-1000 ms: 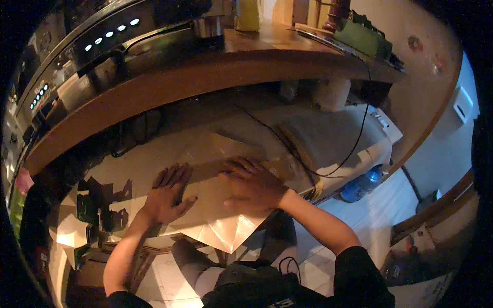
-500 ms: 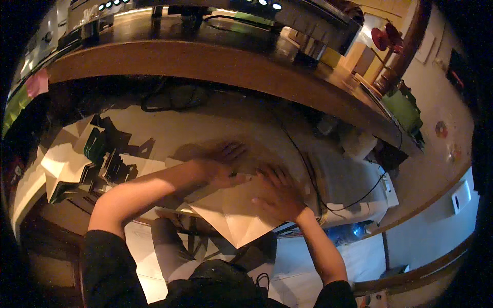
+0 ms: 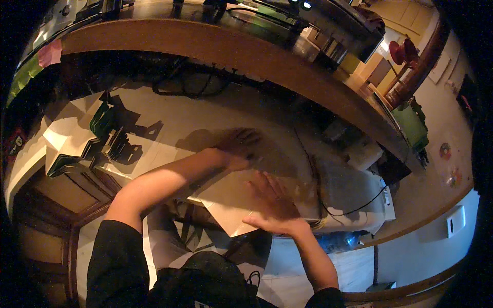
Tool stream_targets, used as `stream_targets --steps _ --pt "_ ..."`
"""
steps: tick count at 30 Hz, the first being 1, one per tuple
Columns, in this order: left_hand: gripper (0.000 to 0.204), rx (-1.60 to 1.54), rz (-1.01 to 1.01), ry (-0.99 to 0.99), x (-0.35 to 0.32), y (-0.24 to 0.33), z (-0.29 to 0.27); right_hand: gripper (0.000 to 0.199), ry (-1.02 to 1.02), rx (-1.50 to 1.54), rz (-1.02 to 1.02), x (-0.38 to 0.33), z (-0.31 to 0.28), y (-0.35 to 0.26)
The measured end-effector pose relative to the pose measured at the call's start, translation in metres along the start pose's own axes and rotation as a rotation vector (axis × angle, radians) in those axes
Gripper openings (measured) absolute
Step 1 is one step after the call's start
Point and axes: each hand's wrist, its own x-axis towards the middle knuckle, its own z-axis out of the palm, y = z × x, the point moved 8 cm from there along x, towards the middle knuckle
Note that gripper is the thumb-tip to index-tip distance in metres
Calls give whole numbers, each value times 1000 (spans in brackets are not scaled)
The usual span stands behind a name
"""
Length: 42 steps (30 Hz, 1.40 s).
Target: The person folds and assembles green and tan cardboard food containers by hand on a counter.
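Viewing from above, we note a pale sheet [image 3: 226, 210], probably paper, lying on the tabletop [image 3: 174, 113] close to its front edge, one pointed corner projecting past that edge over the person's lap. Its far outline is lost in shadow, so we cannot tell its full extent. The left hand [image 3: 237, 151] reaches across to the sheet's farther part, palm down, fingers extended and slightly parted, closed around nothing that we can see; dim light and blur leave its contact uncertain. The right hand [image 3: 275, 205] lies over the nearer right portion, fingers straight and fanned, thumb held away toward the projecting corner; we see no pinch or grasp. To the left stands a pale angular piece [image 3: 72, 133] with dark green parts; to the right runs a black cable [image 3: 354, 213]. Handling estimate: we judge the sheet light and thin, stiff enough to carry its overhanging corner, yet easily creased or torn and apt to slide under a sideways push. Preferred hold, in our judgement: that free corner, pinched gently between thumb and forefinger, with a flat palm steadying the rest.
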Motion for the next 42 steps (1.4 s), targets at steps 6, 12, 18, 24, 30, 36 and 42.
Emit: stream_targets --steps 6,12,18,24,30,36,42 --pt "59 -7 188 92 -60 37 -23 89 -16 -24 37 5 2 7" --pt "69 12 -22 11 -160 16 -63 92 -13 7 72 0 -3 7" --pt "68 64 -210 59 -195 5 -78 87 144 125 -58 -2 -15 0" --pt "48 -33 -182 232 -191 13 -91 54 325 185 -14 -61 -17 11" --pt "33 -294 -65 290 -202 18 -106 43 371 241 85 -56 -10 23" --pt "36 -188 -28 311 -199 31 -113 46 301 93 77 -35 -21 -13" --pt "30 -98 -64 227 -202 25 -95 47 370 142 102 -29 -13 -19"
